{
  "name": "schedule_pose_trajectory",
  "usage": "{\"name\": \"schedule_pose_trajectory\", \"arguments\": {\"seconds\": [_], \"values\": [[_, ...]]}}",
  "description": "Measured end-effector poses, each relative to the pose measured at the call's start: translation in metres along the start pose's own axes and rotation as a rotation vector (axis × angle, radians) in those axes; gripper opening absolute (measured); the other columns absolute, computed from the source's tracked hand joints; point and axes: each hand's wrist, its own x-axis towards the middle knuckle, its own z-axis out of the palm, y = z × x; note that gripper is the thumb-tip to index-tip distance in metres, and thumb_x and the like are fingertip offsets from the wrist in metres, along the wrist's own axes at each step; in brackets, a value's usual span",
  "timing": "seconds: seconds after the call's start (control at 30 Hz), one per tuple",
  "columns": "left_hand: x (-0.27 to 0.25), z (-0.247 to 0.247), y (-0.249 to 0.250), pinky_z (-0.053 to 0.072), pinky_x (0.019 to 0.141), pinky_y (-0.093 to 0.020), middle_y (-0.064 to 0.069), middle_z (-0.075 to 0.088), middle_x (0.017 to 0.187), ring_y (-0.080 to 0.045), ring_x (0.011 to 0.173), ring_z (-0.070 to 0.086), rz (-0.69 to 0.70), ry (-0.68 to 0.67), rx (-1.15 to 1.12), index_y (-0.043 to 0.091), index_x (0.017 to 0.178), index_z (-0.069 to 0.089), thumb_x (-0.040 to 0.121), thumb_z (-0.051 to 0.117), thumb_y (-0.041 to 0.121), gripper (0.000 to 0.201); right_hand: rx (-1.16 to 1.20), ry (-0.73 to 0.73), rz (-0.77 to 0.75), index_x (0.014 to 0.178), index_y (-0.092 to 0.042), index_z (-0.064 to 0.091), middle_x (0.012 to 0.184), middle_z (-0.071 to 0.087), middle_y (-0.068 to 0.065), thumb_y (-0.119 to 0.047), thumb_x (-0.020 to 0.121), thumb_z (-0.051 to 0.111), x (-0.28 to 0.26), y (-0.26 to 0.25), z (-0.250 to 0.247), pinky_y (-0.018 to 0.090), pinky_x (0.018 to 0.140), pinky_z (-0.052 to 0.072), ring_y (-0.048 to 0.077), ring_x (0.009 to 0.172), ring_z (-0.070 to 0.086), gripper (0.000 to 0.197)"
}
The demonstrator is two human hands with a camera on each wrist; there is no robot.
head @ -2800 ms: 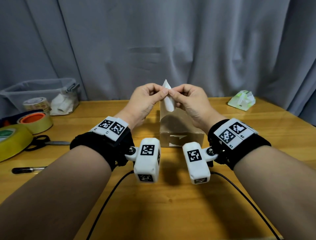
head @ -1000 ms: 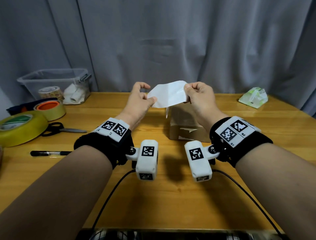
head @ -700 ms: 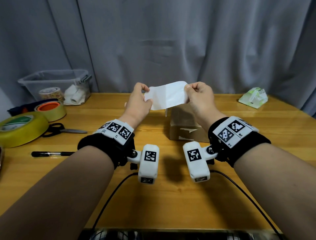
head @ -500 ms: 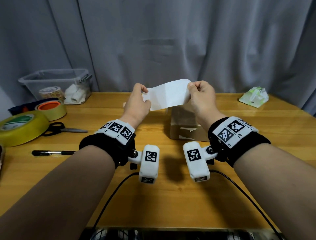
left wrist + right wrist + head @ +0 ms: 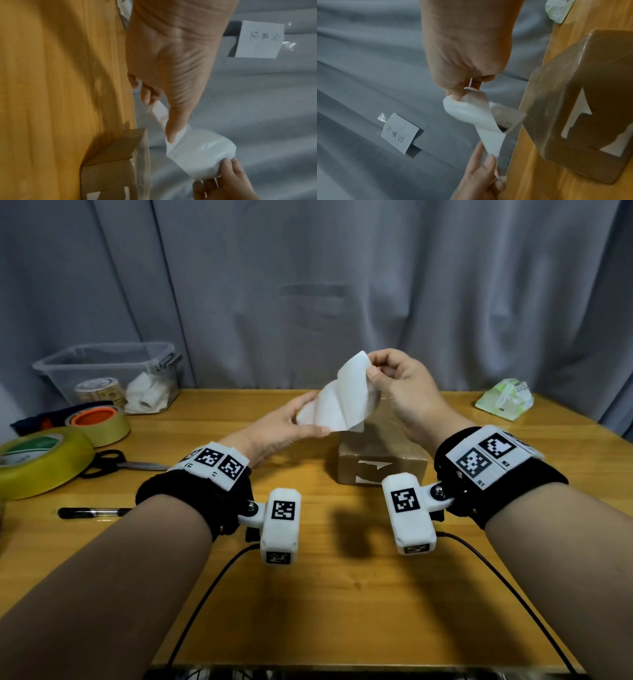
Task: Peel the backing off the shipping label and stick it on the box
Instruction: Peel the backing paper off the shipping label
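Head view: both hands are raised above the desk [image 5: 342, 594], each pinching one end of the white shipping label [image 5: 342, 402], which hangs twisted between them. The left hand [image 5: 274, 433] clamps the lower end between thumb and fingers; the right hand [image 5: 404, 392] pinches the upper corner. The brown box [image 5: 380, 460] stands on the desk below the label, near the far edge. Tape rolls [image 5: 41, 463], scissors [image 5: 120, 463] and a pen [image 5: 92, 512] lie toward the left edge.

Left wrist view: the left hand [image 5: 171, 67] has its thumb pressed on the label [image 5: 197, 148], the box [image 5: 116, 162] beneath it.

Right wrist view: the right hand [image 5: 464, 54] nips the curled label [image 5: 479, 115] just beside the box [image 5: 582, 101].
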Motion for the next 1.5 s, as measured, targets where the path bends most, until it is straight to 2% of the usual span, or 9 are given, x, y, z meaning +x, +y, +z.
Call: {"name": "schedule_pose_trajectory", "arguments": {"seconds": [0.1, 0.2, 0.47, 0.67, 0.87, 1.03, 1.13, 1.33, 1.5], "values": [[0.005, 0.001, 0.002, 0.023, 0.117, -0.041, -0.006, 0.023, 0.145, -0.025, 0.134, 0.029, 0.010, 0.163, 0.153, 0.048, 0.134, 0.036, 0.067, 0.072, 0.057, 0.075, -0.031, -0.063, 0.003, 0.083, -0.022, 0.060, 0.082, 0.062, -0.005, -0.005, 0.093, 0.052, -0.001, -0.001, 0.004, 0.010, 0.068, 0.046, 0.005, 0.078, 0.055, 0.021], [0.002, 0.002, 0.012, 0.014, 0.119, -0.041, -0.006, -0.002, 0.158, -0.025, 0.147, 0.000, 0.075, 0.253, 0.215, 0.046, 0.136, 0.031, 0.067, 0.071, 0.056, 0.081, -0.099, -0.087, 0.026, 0.087, -0.021, 0.062, 0.086, 0.062, -0.002, -0.009, 0.093, 0.053, -0.003, 0.000, 0.005, 0.017, 0.071, 0.044, 0.007, 0.080, 0.054, 0.016], [0.001, 0.002, 0.027, 0.012, 0.120, -0.040, 0.003, 0.009, 0.160, -0.019, 0.147, 0.011, 0.288, 0.084, 0.367, 0.038, 0.144, 0.024, 0.070, 0.077, 0.039, 0.091, -0.071, -0.315, 0.013, 0.085, -0.021, 0.059, 0.082, 0.060, -0.004, -0.007, 0.095, 0.048, -0.006, -0.004, -0.001, 0.022, 0.078, 0.042, 0.007, 0.080, 0.052, 0.021], [0.001, 0.001, 0.027, 0.030, 0.108, -0.046, 0.001, 0.048, 0.131, -0.023, 0.126, 0.037, 0.254, 0.259, 0.526, 0.027, 0.123, 0.047, 0.066, 0.077, 0.046, 0.067, -0.057, -0.364, 0.024, 0.083, -0.020, 0.057, 0.081, 0.055, -0.004, -0.004, 0.096, 0.046, -0.007, -0.004, -0.008, 0.020, 0.080, 0.041, 0.007, 0.079, 0.049, 0.023], [0.001, 0.004, 0.031, 0.035, 0.099, -0.040, 0.000, 0.047, 0.107, -0.023, 0.112, 0.040, 0.228, 0.353, 0.551, 0.019, 0.093, 0.045, 0.068, 0.072, 0.052, 0.050, -0.027, -0.132, 0.050, 0.087, -0.014, 0.059, 0.077, 0.058, -0.002, -0.006, 0.096, 0.047, -0.003, -0.001, -0.005, 0.020, 0.078, 0.043, 0.007, 0.075, 0.051, 0.017], [0.000, 0.007, 0.028, 0.035, 0.096, -0.041, 0.004, 0.041, 0.091, -0.022, 0.104, 0.040, 0.286, 0.325, 0.444, 0.016, 0.083, 0.046, 0.093, 0.040, 0.050, 0.036, -0.025, 0.025, 0.094, 0.095, -0.008, 0.061, 0.080, 0.060, -0.004, -0.011, 0.096, 0.046, -0.007, -0.002, 0.001, 0.017, 0.071, 0.049, 0.006, 0.076, 0.054, 0.015], [0.001, 0.008, 0.024, 0.033, 0.082, -0.038, 0.011, 0.035, 0.074, -0.022, 0.090, 0.039, 0.302, 0.366, 0.309, 0.023, 0.065, 0.032, 0.096, 0.033, 0.047, 0.039, 0.019, 0.092, 0.157, 0.089, -0.009, 0.062, 0.080, 0.060, -0.003, -0.011, 0.093, 0.044, -0.010, -0.004, 0.004, 0.015, 0.064, 0.046, 0.009, 0.076, 0.055, 0.019], [0.007, 0.005, 0.018, 0.032, 0.073, -0.040, 0.008, 0.038, 0.067, -0.021, 0.078, 0.040, 0.262, 0.446, 0.260, 0.022, 0.062, 0.030, 0.085, 0.038, 0.059, 0.044, 0.105, 0.026, 0.171, 0.083, -0.017, 0.064, 0.073, 0.059, -0.007, -0.035, 0.091, 0.054, -0.017, -0.009, 0.007, 0.014, 0.059, 0.044, 0.006, 0.070, 0.053, 0.023], [-0.001, 0.009, 0.023, 0.034, 0.059, -0.016, 0.005, 0.038, 0.068, -0.010, 0.064, 0.036, 0.367, 0.365, 0.088, 0.013, 0.072, 0.041, 0.095, 0.045, 0.039, 0.035, 0.097, 0.104, 0.121, 0.094, -0.002, 0.062, 0.075, 0.062, -0.001, -0.015, 0.089, 0.061, -0.011, -0.008, 0.009, 0.010, 0.054, 0.048, -0.002, 0.058, 0.059, 0.014]]}}
